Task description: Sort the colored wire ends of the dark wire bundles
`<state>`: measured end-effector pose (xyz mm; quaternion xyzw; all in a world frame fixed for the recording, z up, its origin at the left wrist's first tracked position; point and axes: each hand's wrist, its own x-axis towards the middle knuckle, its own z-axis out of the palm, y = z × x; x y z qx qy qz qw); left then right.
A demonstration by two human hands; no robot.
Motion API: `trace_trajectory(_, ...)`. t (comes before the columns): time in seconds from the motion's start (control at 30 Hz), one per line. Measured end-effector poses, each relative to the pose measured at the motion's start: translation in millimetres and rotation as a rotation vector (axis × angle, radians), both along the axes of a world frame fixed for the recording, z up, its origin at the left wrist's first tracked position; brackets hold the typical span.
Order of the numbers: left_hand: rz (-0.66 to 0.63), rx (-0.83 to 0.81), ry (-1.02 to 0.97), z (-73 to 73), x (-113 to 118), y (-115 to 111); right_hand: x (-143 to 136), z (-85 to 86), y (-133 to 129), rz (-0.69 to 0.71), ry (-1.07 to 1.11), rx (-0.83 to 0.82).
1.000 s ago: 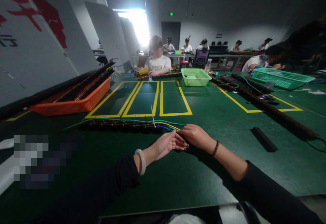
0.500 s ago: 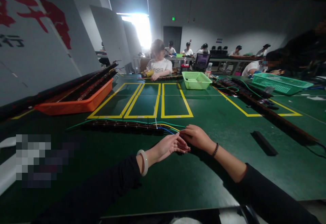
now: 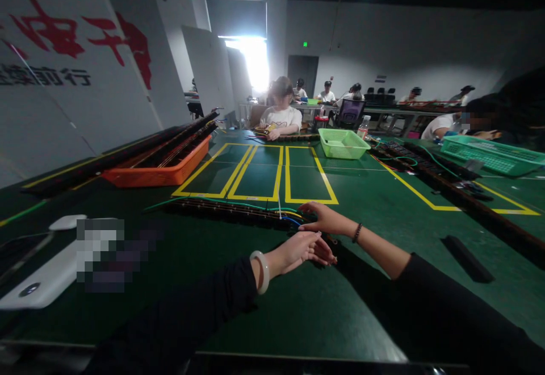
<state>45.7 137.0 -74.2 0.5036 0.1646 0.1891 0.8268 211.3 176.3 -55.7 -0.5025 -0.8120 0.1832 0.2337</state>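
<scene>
A long dark strip (image 3: 230, 211) with several thin wires along it lies across the green table in front of me. At its right end, a blue wire (image 3: 292, 221) and a yellow wire (image 3: 293, 212) run toward my hands. My right hand (image 3: 327, 219) arches over these wire ends, thumb and forefinger apart. Just below, my left hand (image 3: 303, 251), with a pale bangle at the wrist, has its fingers bent and close together; what they grip is hidden. A small copper-coloured end (image 3: 332, 242) shows beyond its fingertips. A white cable tie (image 3: 280, 204) sticks up from the strip.
An orange basket (image 3: 157, 177) holding long dark strips stands at left. A light green basket (image 3: 344, 146) and a teal basket (image 3: 489, 156) stand farther back. A short black bar (image 3: 467, 258) lies at right, a white phone (image 3: 46, 278) at left. A co-worker (image 3: 281, 116) sits opposite.
My right hand has opened and lifted its fingers away from my left hand, over the wires. My left hand sits slightly nearer to me. The whole view has shifted.
</scene>
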Motion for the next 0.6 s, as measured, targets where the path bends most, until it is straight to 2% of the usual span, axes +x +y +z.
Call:
trace_trajectory(0.17,-0.007,0.015,0.008,1.5,-1.2,0.1,-10.0,2.6,10.6,0.078,-0.128,-0.077)
trace_trajectory(0.3,-0.017,0.017,-0.005,-0.2,-1.6,1.3,-10.2,8.6,13.1,0.043,-0.204,-0.212)
trace_trajectory(0.47,-0.008,-0.013,0.006,-0.7,-0.4,1.6,-3.5,14.8,14.1,0.039,-0.056,-0.464)
trace_trajectory(0.6,0.021,-0.103,-0.008,2.2,-0.9,2.4,1.7,16.0,14.0,0.083,0.048,-0.586)
